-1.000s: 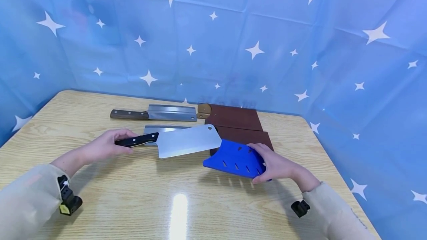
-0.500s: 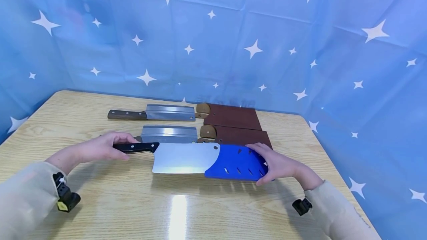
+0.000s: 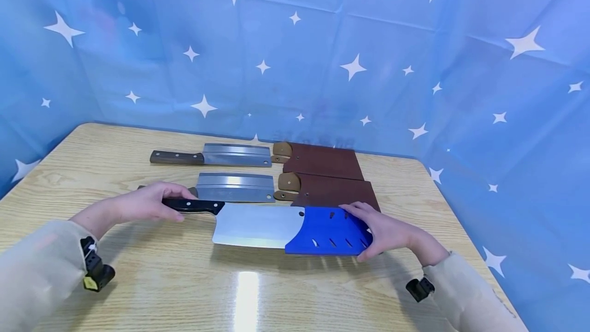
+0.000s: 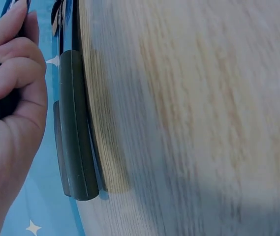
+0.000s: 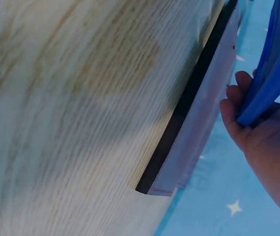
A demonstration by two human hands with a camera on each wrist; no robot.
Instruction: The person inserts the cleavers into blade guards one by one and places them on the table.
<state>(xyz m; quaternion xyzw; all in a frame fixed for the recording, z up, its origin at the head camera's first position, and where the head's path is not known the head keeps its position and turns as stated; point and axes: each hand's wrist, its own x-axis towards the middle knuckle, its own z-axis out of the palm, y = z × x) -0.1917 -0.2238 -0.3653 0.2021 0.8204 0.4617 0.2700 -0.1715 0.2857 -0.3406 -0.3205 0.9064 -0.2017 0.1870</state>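
My left hand (image 3: 146,203) grips the black riveted handle of a cleaver (image 3: 255,225); its fingers curl round the handle in the left wrist view. The front end of the broad steel blade sits inside a blue slotted blade guard (image 3: 324,232), with the rest of the blade showing on the left. My right hand (image 3: 384,232) holds the guard by its right end, thumb below and fingers on top. In the right wrist view the guard (image 5: 272,64) lies in the curled hand, above the table. Cleaver and guard are held level, in front of the other knives.
Behind lie two more cleavers, a far one (image 3: 237,155) and a nearer one (image 3: 235,187) whose handle is partly covered by my left hand. To their right lie two brown sheaths, a far one (image 3: 327,162) and a near one (image 3: 338,191), with tan straps. A starry blue curtain (image 3: 295,65) hangs behind the table.
The cleaver, earlier tilted with its tip at the guard's mouth, has levelled and come lower, and its front end is now in the guard. Both hands kept their hold.
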